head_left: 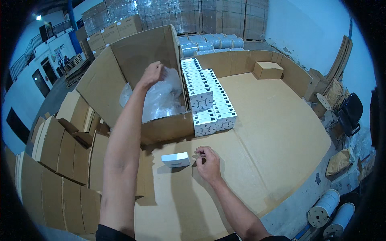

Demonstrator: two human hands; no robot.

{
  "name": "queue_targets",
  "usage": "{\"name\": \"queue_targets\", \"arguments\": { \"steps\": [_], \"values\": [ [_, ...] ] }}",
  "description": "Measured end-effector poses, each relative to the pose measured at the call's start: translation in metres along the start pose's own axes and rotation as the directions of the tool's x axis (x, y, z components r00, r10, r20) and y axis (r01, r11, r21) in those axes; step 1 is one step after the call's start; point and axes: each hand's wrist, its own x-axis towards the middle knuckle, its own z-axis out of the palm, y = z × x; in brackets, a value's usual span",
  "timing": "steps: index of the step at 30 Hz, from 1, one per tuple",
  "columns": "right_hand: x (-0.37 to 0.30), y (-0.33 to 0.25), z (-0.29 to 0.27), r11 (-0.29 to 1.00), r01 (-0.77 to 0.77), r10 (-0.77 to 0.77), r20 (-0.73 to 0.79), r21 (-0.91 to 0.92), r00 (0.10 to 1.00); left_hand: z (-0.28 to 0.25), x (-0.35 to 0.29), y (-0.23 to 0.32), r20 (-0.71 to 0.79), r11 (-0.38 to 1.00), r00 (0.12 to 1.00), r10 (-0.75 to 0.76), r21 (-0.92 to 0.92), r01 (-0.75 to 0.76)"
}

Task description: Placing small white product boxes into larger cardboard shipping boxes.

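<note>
My left hand [152,74] is raised over a large open cardboard carton [167,129], its fingers closed at the top of clear plastic bags [163,98] that bunch up inside. A small white box [175,160] rests on the cardboard-covered surface in front of the carton. Just right of it, not touching, my right hand [209,164] hovers low with curled fingers, a gap between thumb and fingertips and nothing in them. Stacked white printed boxes [203,98] stand in rows against the carton's right side.
A low cardboard rim [229,64] borders the far side of the surface [265,132], with a small brown box [268,70] in its far corner. Brown cartons [52,193] crowd the left. Cable spools [323,207] stand on the floor at lower right.
</note>
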Motion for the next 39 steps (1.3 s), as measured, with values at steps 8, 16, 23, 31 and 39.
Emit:
{"name": "queue_targets", "arguments": {
  "steps": [8,16,23,31,39],
  "values": [
    [-0.002,0.016,-0.012,0.999,-0.041,0.041,-0.027,0.003,0.999,-0.035,-0.108,0.131,-0.179,0.732,0.957,-0.227,-0.679,0.046],
    [-0.018,0.021,-0.025,0.962,-0.211,0.213,0.009,0.175,0.977,-0.010,-0.265,0.177,-0.164,0.454,0.929,-0.331,-0.891,0.004],
    [-0.024,-0.003,-0.056,0.642,-0.550,0.406,0.372,0.534,0.835,0.045,-0.385,0.152,0.137,0.365,0.950,-0.280,-0.900,0.237],
    [-0.036,-0.022,-0.040,0.833,-0.431,0.191,0.550,0.348,0.813,0.091,-0.420,0.144,0.335,0.346,0.866,-0.372,-0.815,0.464],
    [-0.039,-0.017,-0.029,0.890,-0.377,0.214,0.494,0.256,0.842,0.092,-0.416,0.169,0.228,0.538,0.867,-0.444,-0.706,0.460]
  ]
}}
